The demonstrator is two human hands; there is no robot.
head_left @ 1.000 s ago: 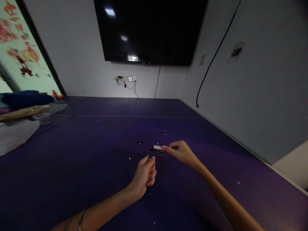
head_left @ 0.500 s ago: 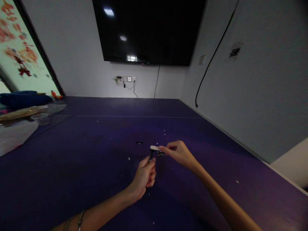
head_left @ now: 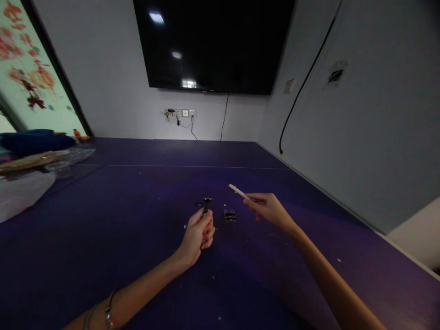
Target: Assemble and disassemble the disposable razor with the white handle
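My left hand (head_left: 196, 239) is closed round the dark handle of a razor (head_left: 207, 200), its T-shaped head pointing up above the fist. In my right hand (head_left: 270, 208) a slim white stick (head_left: 237, 189) is pinched between thumb and fingers and points up to the left; its exact kind is unclear. The stick and the razor are apart. Between the hands, a small black and clear case (head_left: 229, 215) lies on the dark purple tabletop (head_left: 120, 238). A small dark strip (head_left: 198, 203) lies just behind the razor, partly hidden by it.
White crumbs are scattered over the tabletop. Plastic bags (head_left: 25, 195) and a blue cloth bundle (head_left: 37, 141) lie at the far left. A television (head_left: 216, 46) hangs on the back wall, and a black cable (head_left: 302, 85) runs down the right wall.
The white stick has come away from the razor head, moving up and right with my right hand. My left hand has shifted slightly left and up with the razor. The small case now shows fully.
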